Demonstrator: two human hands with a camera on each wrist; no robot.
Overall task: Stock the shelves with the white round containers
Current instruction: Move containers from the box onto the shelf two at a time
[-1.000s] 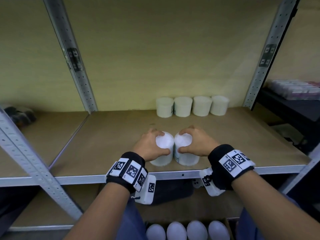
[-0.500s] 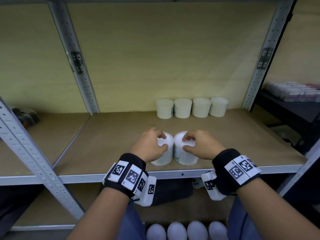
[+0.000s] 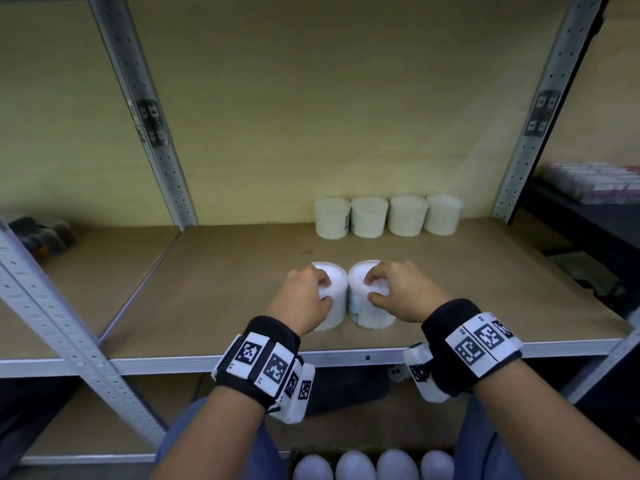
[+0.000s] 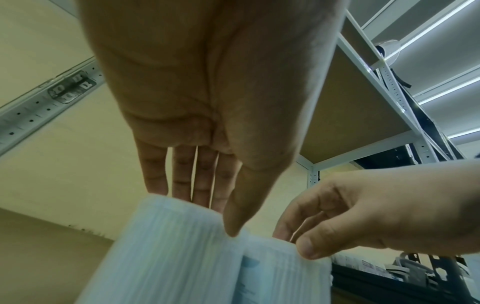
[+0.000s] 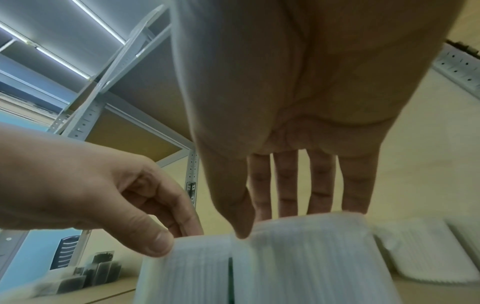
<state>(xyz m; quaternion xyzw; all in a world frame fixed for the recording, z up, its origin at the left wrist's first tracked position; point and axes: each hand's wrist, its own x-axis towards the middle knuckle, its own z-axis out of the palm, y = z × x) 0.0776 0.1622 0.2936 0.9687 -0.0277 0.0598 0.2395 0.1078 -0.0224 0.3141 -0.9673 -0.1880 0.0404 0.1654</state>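
Observation:
Two white round containers stand side by side, touching, near the front of the brown shelf board (image 3: 225, 289). My left hand (image 3: 323, 289) reaches down on the left container (image 3: 337, 303), thumb at the near rim and fingers over the far rim of its lid. My right hand (image 3: 371, 289) pinches the right container (image 3: 360, 308) the same way. In the left wrist view the left hand (image 4: 207, 214) pinches the top of its container (image 4: 168, 257). The right wrist view shows the right hand (image 5: 280, 222) likewise on its own container (image 5: 311, 257).
Several more white containers (image 3: 388, 216) stand in a row against the back wall. Grey perforated uprights (image 3: 152, 133) (image 3: 540, 116) frame the bay, and a slanted post (image 3: 52, 306) crosses front left. A box of white containers (image 3: 374, 465) lies below. Dark items (image 3: 38, 233) sit on the left shelf.
Both containers have slid a little further in from the shelf's front edge. My hands have risen from wrapping the sides to holding the lids by the fingertips.

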